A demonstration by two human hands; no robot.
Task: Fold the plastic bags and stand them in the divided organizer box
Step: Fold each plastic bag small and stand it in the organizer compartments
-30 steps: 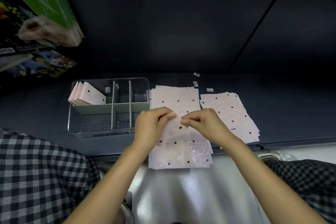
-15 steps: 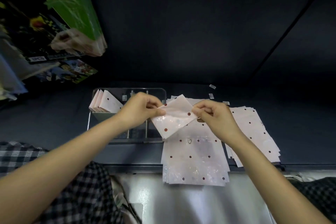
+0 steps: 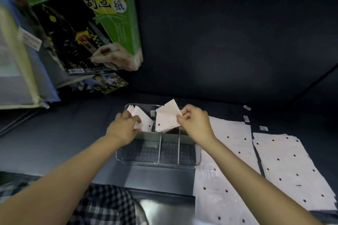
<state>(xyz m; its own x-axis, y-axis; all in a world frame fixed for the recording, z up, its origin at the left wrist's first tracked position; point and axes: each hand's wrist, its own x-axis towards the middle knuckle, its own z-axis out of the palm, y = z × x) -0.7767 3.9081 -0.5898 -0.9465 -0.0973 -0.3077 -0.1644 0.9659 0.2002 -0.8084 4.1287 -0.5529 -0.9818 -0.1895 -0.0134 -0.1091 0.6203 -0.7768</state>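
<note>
While both forearms reached forward from the near edge of the dark tabletop [image 3: 64, 133], the checked cloth [image 3: 104, 204] of the person's clothing lay between them at the bottom of the view. The right hand [image 3: 194, 124] was raised over the middle of the clear organizer box [image 3: 157, 162], its thumb and curled fingers pinching the right corner of a folded bag [image 3: 167, 118], a pink triangle with one dark dot held upright just above the far middle compartments. The left hand [image 3: 124, 126] reached into the box's far left compartment, fingers curled against the folded bags [image 3: 141, 119] already standing there; whether it pinched them or only pressed them aside I could not tell. The near compartments of the box showed only their dotted floor. To the right of the box two stacks of flat bags lay on the tabletop, the nearer stack [image 3: 223, 179] hanging over the near edge and the other stack [image 3: 290, 170] beside it toward the right edge. Small labels [image 3: 247, 118] lay beyond them. A green box [image 3: 102, 14] with printed characters stood at the far left. Half a second before, both hands had held the bag by its two ends over the flat stack; since then the left hand had let go and moved to the standing bags, and the right had carried the folded bag over the box.
</note>
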